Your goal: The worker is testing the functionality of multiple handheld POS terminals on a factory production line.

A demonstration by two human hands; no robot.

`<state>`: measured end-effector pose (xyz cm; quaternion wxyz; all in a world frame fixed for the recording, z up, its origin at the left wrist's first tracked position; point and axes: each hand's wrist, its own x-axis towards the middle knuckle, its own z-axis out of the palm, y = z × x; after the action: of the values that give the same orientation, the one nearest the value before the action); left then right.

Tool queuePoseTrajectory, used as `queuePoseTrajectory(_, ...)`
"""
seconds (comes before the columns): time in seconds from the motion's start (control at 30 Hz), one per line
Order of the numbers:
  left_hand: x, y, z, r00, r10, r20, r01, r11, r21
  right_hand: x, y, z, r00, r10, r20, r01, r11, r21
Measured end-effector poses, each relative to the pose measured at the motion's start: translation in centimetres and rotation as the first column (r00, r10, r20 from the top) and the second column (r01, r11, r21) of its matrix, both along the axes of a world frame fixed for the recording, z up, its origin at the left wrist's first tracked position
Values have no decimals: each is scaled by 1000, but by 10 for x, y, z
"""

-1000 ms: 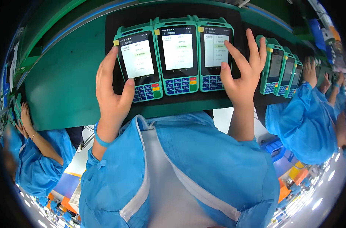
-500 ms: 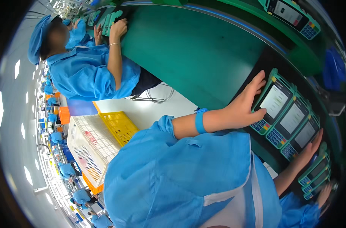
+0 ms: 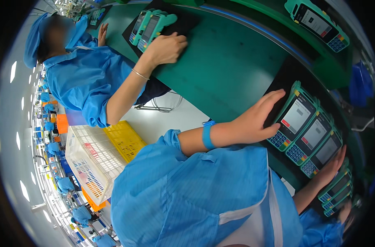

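Three card payment terminals in green frames lie side by side on a black mat: the first terminal (image 3: pixel 296 116), the middle terminal (image 3: pixel 314 135) and the last terminal (image 3: pixel 327 151). Their screens are lit, and coloured keypads sit below them. My left hand (image 3: pixel 253 121), with a blue wrist strap (image 3: pixel 208 135), is open beside the first terminal. Its fingers are spread and its thumb points at that terminal's lower edge; I cannot tell whether it touches. My right hand (image 3: pixel 330 168) lies along the outer side of the last terminal with its fingers stretched out, holding nothing.
A green work surface (image 3: pixel 224 57) runs to the far left. There a co-worker's hand (image 3: pixel 167 47) is beside a black mat with terminals (image 3: pixel 148 29). One terminal (image 3: pixel 317 24) rests on a green shelf above. More terminals (image 3: pixel 337 191) and another person's hand are at lower right. Crates (image 3: pixel 93 164) stand at left.
The first two terminals' screens now show a red bar. My left hand has drawn slightly away from the first terminal. The co-worker's arm reaches farther right, and their mat of terminals has come nearer.
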<state>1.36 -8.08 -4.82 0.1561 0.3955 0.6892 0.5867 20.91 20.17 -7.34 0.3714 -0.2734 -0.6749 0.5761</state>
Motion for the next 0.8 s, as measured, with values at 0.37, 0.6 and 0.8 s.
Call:
queuePoseTrajectory(0.37, -9, -96, -20, 777, 65, -627, -198, 969, -146, 0, 1, -2, 1000, 24, 2, -24, 998, 53)
queuePoseTrajectory(0.6, -18, -152, -17, 594, -23, -804, -288, 927, -239, -3, -1, -2, 999, 34, -6, -34, 999, 14)
queuePoseTrajectory(0.8, -48, -166, 0, 524, -104, -846, -426, 827, -366, -3, -1, -4, 997, 48, -60, -51, 997, -56)
